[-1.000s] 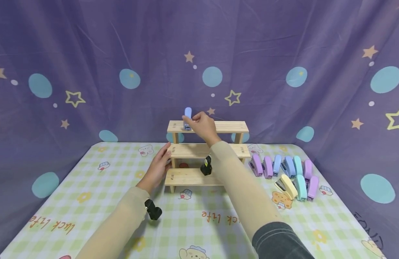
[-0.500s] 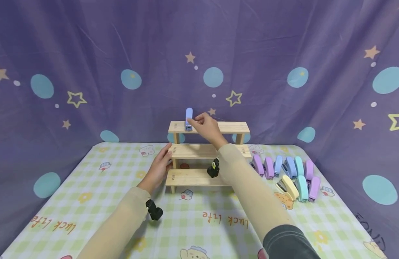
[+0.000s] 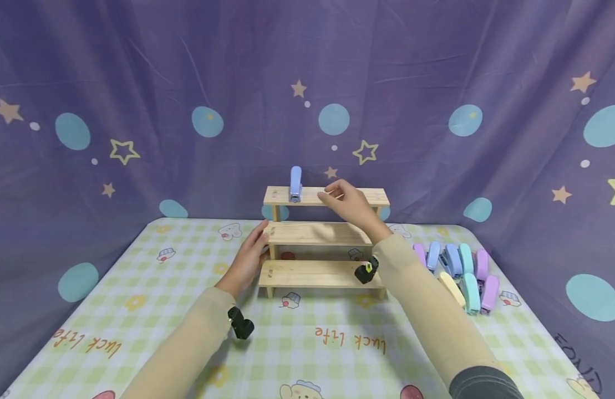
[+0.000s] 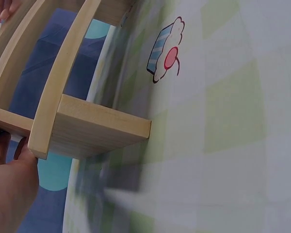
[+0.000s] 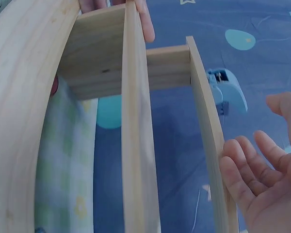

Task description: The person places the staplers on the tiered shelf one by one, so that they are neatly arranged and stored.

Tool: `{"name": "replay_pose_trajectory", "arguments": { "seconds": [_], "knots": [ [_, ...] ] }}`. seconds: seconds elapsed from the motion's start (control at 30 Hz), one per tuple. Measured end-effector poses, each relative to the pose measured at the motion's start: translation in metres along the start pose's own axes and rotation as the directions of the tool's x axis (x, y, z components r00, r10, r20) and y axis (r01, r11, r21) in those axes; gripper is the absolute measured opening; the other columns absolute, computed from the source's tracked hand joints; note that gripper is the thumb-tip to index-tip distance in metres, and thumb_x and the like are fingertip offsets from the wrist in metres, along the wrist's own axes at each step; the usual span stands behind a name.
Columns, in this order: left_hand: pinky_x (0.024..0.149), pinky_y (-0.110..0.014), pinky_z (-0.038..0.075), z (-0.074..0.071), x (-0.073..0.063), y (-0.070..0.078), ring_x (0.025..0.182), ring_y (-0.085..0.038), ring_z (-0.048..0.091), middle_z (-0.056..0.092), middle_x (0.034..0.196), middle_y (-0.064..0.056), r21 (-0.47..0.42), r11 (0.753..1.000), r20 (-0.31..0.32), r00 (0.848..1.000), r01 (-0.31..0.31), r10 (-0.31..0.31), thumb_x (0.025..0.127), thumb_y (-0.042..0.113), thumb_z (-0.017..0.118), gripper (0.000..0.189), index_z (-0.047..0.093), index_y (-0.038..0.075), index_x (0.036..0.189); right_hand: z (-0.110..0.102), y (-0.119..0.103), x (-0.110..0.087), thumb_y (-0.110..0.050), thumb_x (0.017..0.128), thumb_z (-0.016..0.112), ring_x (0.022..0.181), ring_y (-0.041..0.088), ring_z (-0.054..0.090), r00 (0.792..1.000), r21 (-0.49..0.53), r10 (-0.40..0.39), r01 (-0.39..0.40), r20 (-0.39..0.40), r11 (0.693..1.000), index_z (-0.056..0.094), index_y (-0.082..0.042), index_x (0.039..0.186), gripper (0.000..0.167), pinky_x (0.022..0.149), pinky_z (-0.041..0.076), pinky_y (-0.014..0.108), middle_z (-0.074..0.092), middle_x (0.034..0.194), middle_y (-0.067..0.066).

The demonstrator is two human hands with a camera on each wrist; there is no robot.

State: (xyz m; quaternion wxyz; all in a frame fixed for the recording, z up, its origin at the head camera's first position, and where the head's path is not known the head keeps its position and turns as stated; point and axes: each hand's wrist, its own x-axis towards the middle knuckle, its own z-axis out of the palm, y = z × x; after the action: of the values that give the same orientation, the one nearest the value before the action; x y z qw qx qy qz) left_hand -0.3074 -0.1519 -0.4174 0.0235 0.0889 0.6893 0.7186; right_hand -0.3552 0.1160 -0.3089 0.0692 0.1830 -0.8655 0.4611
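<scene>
Beige cloth sleeves the right hand (image 3: 348, 202), which hovers at the top board of the wooden rack (image 3: 312, 271), its thumb well apart from the loosely bent fingers and nothing between them. Whether those fingers touch the board's edge (the right wrist view brings them very close) I cannot tell. To the left of that hand, and apart from it, a light blue stapler (image 3: 295, 184) sits on the top board, nearer the board's left end than its right.

Down at the rack's left side, the left hand (image 3: 247, 257) grips the end of the middle tier, thumb and fingers curled round the wood. Each wrist carries a small black camera (image 3: 241, 324).

Farther out, to the right of the rack, several more staplers (image 3: 471, 292) stand close together on the worktop (image 3: 152, 316): purple, blue, mint green and one cream (the right sleeve hides part of the group). Green and white checks, cupcakes and orange lettering pattern the worktop's cover. Behind everything hangs a purple curtain (image 3: 257, 55) printed with stars and turquoise ovals.
</scene>
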Motion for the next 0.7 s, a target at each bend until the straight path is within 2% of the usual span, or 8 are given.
{"name": "replay_pose_trajectory", "arguments": {
  "seconds": [0.23,0.4,0.7],
  "knots": [
    [0.121,-0.048,0.019,0.0,0.0,0.001,0.149,-0.03,0.02,0.015,0.165,-0.011,-0.003,1.0,0.006,1.0,-0.008,0.008,0.111,0.03,0.034,0.054,0.018,0.022,0.162,-0.016,0.013,-0.02,-0.045,0.099,0.062,0.096,0.022,0.064,1.0,-0.031,0.004,-0.004,-0.001,1.0,0.06,-0.012,0.118,0.038,0.078,0.053,0.038,0.066,0.104,0.005],
    [0.12,-0.047,0.022,-0.001,-0.001,0.001,0.148,-0.03,0.022,0.017,0.164,-0.011,-0.008,1.0,-0.002,1.0,-0.006,0.006,0.112,0.028,0.035,0.054,0.019,0.022,0.162,-0.028,0.023,-0.033,-0.044,0.098,0.064,0.095,0.023,0.061,1.0,-0.035,0.001,0.0,0.012,0.999,0.061,-0.012,0.119,0.038,0.08,0.052,0.039,0.065,0.107,0.007],
    [0.119,-0.045,0.025,-0.001,-0.001,-0.001,0.147,-0.03,0.026,0.021,0.163,-0.01,-0.019,1.0,0.002,1.0,-0.007,0.007,0.112,0.028,0.035,0.054,0.018,0.022,0.162,-0.058,0.051,-0.06,-0.049,0.098,0.062,0.095,0.022,0.061,0.999,-0.136,0.031,-0.024,0.043,0.99,0.061,-0.017,0.118,0.038,0.084,0.051,0.041,0.066,0.109,0.004]
  ]
}}
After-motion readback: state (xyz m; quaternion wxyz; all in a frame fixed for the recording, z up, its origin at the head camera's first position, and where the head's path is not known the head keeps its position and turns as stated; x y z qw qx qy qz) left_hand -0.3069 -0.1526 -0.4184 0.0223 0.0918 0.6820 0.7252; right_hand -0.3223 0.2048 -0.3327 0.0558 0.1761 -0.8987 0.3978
